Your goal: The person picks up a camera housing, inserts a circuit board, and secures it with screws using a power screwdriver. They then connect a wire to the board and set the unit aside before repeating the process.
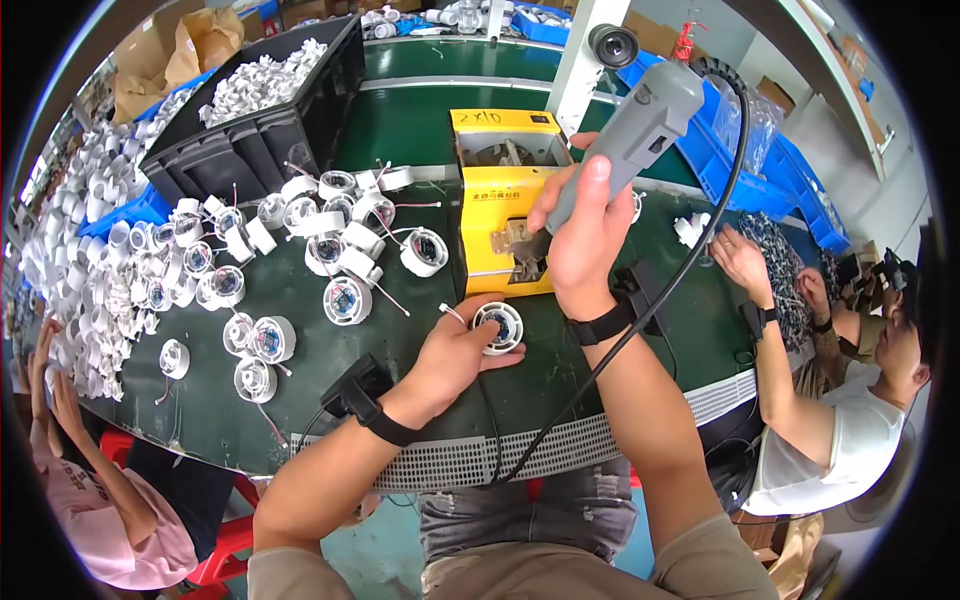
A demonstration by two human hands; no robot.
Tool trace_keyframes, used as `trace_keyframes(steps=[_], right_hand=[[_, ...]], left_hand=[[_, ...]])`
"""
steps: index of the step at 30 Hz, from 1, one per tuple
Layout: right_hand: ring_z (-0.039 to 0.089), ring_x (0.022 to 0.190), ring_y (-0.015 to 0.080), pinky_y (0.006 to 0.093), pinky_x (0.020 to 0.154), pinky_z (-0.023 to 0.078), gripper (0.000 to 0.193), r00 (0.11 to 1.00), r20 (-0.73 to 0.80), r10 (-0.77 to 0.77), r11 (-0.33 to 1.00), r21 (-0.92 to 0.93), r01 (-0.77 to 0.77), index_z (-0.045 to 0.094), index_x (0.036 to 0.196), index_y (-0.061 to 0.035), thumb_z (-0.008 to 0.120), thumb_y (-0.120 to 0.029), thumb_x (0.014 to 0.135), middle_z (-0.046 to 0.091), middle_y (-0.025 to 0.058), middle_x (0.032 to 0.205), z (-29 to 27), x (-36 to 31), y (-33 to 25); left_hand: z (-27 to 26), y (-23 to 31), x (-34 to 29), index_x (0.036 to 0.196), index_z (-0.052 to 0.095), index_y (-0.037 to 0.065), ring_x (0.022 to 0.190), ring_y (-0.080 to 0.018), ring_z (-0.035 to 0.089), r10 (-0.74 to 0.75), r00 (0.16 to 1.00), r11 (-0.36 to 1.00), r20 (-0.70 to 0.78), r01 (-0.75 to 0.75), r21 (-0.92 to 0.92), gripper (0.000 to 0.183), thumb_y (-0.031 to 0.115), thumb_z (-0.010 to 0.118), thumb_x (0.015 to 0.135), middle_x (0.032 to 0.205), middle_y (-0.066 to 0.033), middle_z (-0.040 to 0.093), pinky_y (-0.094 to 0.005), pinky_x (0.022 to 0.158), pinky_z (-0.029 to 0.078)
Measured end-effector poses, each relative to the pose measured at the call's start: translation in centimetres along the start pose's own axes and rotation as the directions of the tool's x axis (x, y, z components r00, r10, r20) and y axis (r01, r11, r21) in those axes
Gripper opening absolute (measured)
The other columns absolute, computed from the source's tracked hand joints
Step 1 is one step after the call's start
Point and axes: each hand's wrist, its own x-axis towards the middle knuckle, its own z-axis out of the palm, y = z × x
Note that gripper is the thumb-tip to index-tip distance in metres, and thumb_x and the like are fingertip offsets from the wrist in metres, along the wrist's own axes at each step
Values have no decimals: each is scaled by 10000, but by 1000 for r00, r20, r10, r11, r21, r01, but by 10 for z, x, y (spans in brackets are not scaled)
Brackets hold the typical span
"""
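My left hand grips a round white plastic housing with a circuit board inside, held low over the green table. My right hand is closed around a grey electric screwdriver, which slants down to the left. A black cord curves from its top end past my right forearm. The screwdriver's lower end is beside the front opening of a yellow screw feeder; my fingers and the feeder hide whether its tip touches anything. Both my wrists wear black straps with small devices.
More white housings with thin wires lie to the left, beside a large heap of white parts. Behind stands a black crate of small white pieces. A white post rises behind the feeder. Co-workers sit left and right.
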Motion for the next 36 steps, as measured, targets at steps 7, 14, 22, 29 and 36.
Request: trace_keyframes(steps=[7,14,22,29,36], right_hand=[[473,460,133,258,462,397,476,999,45,18,1000,19,-19,429,1142,12,391,-434,980,482,58,593,-4,-11,-7],[476,471,135,253,464,403,595,987,136,88,994,51,-96,373,1191,38,345,-512,966,475,62,591,-8,-50,-18],[482,476,143,263,478,415,620,979,156,131,989,52,-141,364,1205,47,348,-524,964,478,59,600,-6,-58,-14],[481,471,144,264,475,415,607,958,141,249,959,104,-264,382,1202,12,343,-544,959,474,58,596,-6,-56,-15],[479,468,142,260,478,418,602,949,140,283,948,108,-299,387,1209,-16,331,-560,957,475,51,592,-7,-54,-13]], left_hand=[[0,0,1,1308,388,-45,941,-303,647,0,1000,1000,-3,0,-8,360,46,426,962,1100,-149,571,-390,863,566],[2,-1,1,1281,420,-49,889,-253,640,24,1000,999,-14,-25,-38,342,41,430,951,1079,-147,566,-360,815,575],[3,2,-2,1267,429,-46,906,-238,636,25,1000,1000,-16,-25,-15,317,49,401,966,1109,-140,567,-346,846,564],[3,3,-1,1258,442,-38,900,-237,639,14,1000,1000,-9,-14,-8,314,26,399,953,1092,-145,569,-342,839,567],[1,4,-1,1265,443,4,1017,-245,602,10,999,1000,41,-10,20,321,11,416,945,1200,-91,496,-376,916,539]])
